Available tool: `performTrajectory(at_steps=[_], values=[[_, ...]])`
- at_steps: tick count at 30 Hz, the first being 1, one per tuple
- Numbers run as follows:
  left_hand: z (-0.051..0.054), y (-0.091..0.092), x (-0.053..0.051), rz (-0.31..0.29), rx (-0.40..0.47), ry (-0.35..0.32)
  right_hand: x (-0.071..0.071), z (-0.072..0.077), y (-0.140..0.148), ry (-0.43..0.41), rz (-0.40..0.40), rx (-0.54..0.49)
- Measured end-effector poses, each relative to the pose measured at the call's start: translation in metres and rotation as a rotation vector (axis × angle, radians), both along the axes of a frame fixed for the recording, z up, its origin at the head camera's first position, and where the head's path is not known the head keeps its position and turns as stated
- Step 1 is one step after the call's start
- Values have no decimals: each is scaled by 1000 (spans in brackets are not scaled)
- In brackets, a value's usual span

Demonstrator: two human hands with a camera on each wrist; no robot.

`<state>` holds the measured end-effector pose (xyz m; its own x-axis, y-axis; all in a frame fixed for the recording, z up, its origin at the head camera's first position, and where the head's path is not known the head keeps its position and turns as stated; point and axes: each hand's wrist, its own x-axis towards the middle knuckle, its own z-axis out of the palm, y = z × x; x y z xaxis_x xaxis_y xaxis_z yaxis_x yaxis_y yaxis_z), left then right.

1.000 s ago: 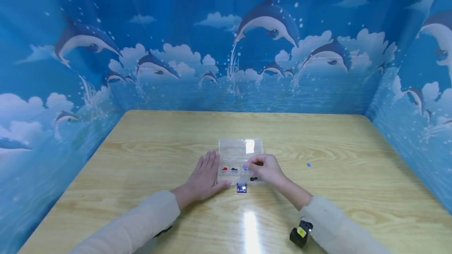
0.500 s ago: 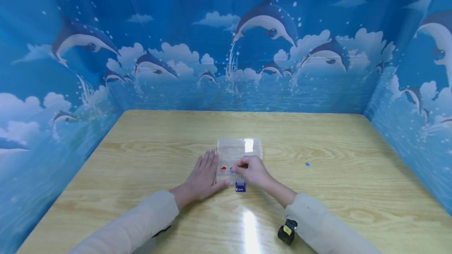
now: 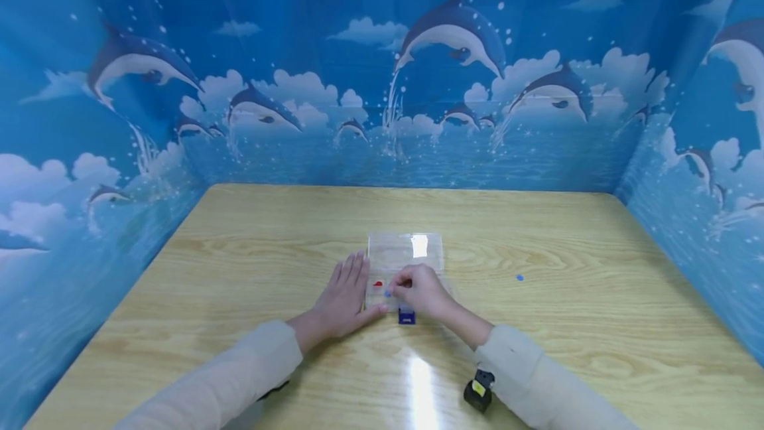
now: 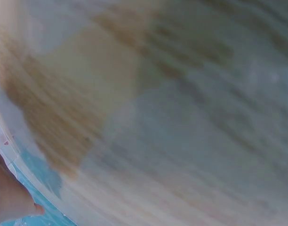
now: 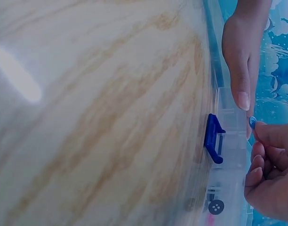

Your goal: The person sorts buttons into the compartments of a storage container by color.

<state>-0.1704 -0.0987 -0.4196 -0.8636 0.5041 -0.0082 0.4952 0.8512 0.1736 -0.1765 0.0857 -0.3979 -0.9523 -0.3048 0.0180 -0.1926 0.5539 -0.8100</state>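
Note:
A clear plastic compartment box point(image 3: 382, 251) lies on the table with its lid folded back. My left hand point(image 3: 346, 300) rests along its left side, fingers straight, thumb at the front edge. My right hand point(image 3: 425, 292) is over the box's front compartments. Its thumb and forefinger pinch a small blue button point(image 5: 252, 122), seen in the right wrist view near the left thumb. Red pieces point(image 3: 378, 283) lie in the back left compartment. A dark blue latch point(image 3: 406, 316) hangs at the front. In the right wrist view, a black four-hole button point(image 5: 216, 206) shows in the box. My right hand hides other compartments.
Another small blue piece point(image 3: 520, 277) lies on the wooden table point(image 3: 268, 231) to the right of the box. A curtain with dolphins point(image 3: 382, 144) surrounds the table's back and sides. A black wrist device point(image 3: 478, 390) hangs beneath the right sleeve.
My right hand has moved left across the box, from the right compartments towards the left ones, carrying the blue button slightly nearer the front. My left hand has stayed in place.

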Motion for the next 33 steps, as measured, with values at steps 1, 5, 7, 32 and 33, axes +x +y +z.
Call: performTrajectory(at_steps=[1, 5, 7, 32, 33], values=[[0, 0, 0, -1, -1, -1, 0, 0, 0, 8, 5, 6], [0, 0, -1, -1, -4, -5, 1, -1, -1, 30, 19, 27], [0, 0, -1, -3, -5, -8, 1, -1, -2, 45, 27, 33], [1, 0, 0, 11, -5, -27, 3, 11, 26, 102, -10, -37], [2, 1, 0, 12, -4, -29, 3, 10, 29, 106, -19, -40]])
